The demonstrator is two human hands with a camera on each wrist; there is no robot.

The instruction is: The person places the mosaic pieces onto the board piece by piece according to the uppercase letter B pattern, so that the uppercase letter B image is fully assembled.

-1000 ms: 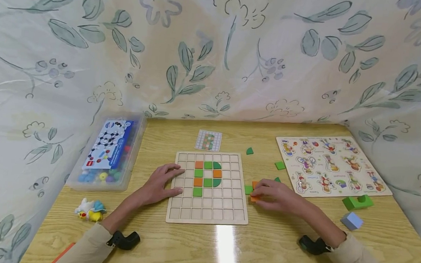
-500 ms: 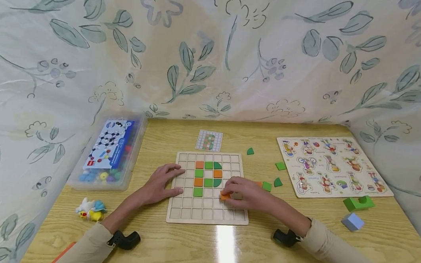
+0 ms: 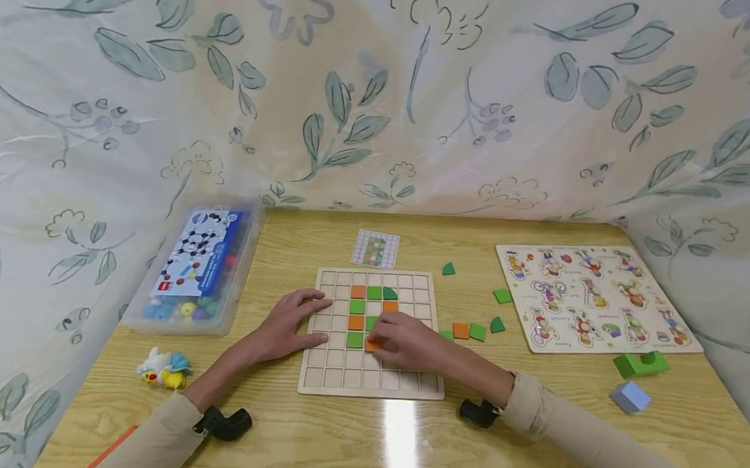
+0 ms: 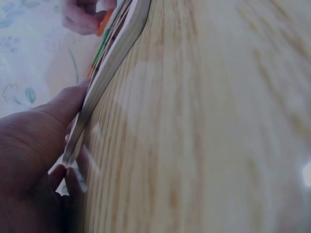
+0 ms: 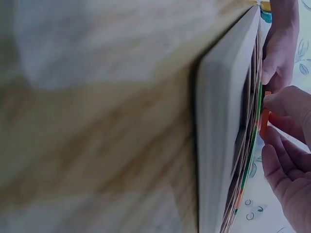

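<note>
A wooden grid board (image 3: 335, 377) lies in the middle of the table with green and orange tiles in its cells. My right hand (image 3: 407, 340) pinches an orange square tile (image 5: 265, 115) between thumb and fingers, low over the board beside the green square tile (image 3: 354, 340). In the right wrist view the tile stands tilted above the board surface. My left hand (image 3: 290, 325) rests against the board's left edge, fingers and thumb spread along it. The right hand covers part of the tile pattern. A pattern card (image 3: 375, 249) lies behind the board.
Loose tiles lie to the board's right, among them an orange square (image 3: 461, 330) and a dark green quarter-round (image 3: 497, 325). A picture puzzle board (image 3: 594, 298), green block (image 3: 642, 364) and blue block (image 3: 631, 397) sit farther right. At left are a plastic box (image 3: 195, 267) and small toys (image 3: 164, 368).
My right hand picked an orange tile from beside the board and carried it left over the grid, to the cells near the lower green tile. The left hand stayed at the board's edge.
</note>
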